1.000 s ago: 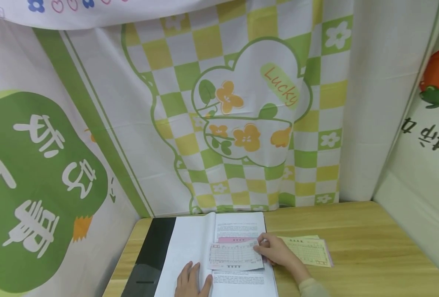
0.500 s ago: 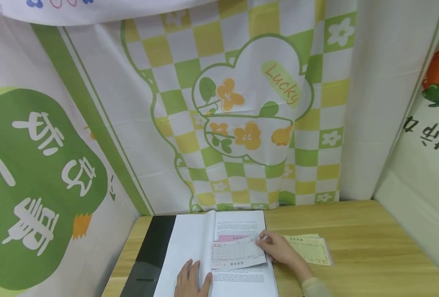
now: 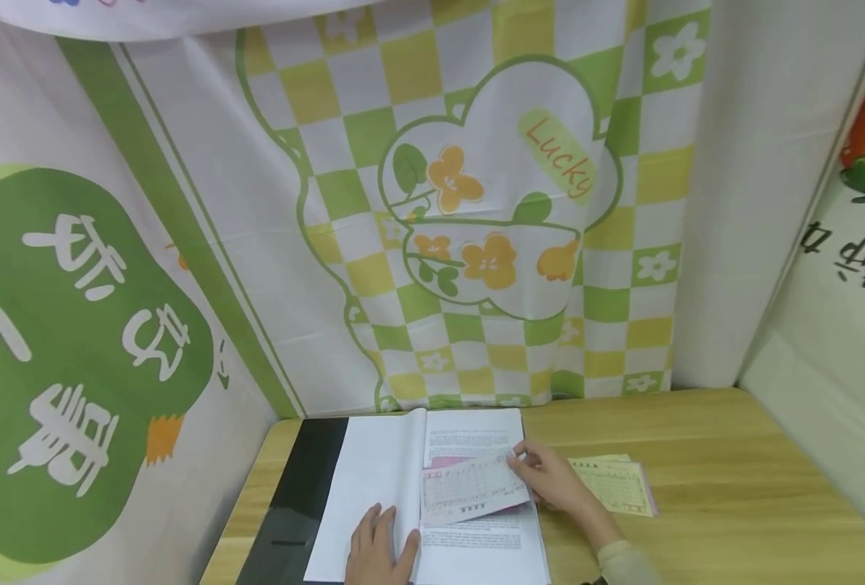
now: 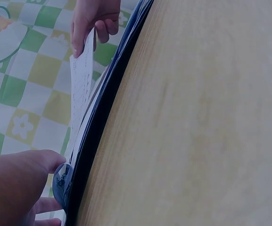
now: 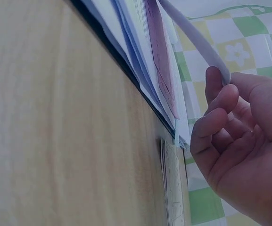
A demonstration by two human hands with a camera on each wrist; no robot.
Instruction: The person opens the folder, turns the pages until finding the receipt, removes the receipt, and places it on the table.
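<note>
My right hand (image 3: 555, 481) pinches the upper right corner of a white printed form slip (image 3: 472, 490). In the right wrist view, the slip's edge (image 5: 197, 40) runs up from between thumb and fingertips, raised off the pages. Beneath it, a pink slip (image 3: 447, 461) lies on the right page of an open document folder (image 3: 476, 562); its pink face (image 5: 159, 61) shows more fully from the right wrist. My left hand (image 3: 378, 551) rests with spread fingers on the folder's white left page, thumb beside the spine.
A small stack of yellow and pink form slips (image 3: 613, 487) lies on the wooden table (image 3: 724, 487) right of the folder. The folder's black flap (image 3: 304, 479) stretches to the left. A patterned curtain (image 3: 490, 341) hangs behind the table, with printed cloth on both sides.
The right hand has lifted the white slip's right side and shifted it slightly right and up, tilting it. The left hand has stayed in place on the page.
</note>
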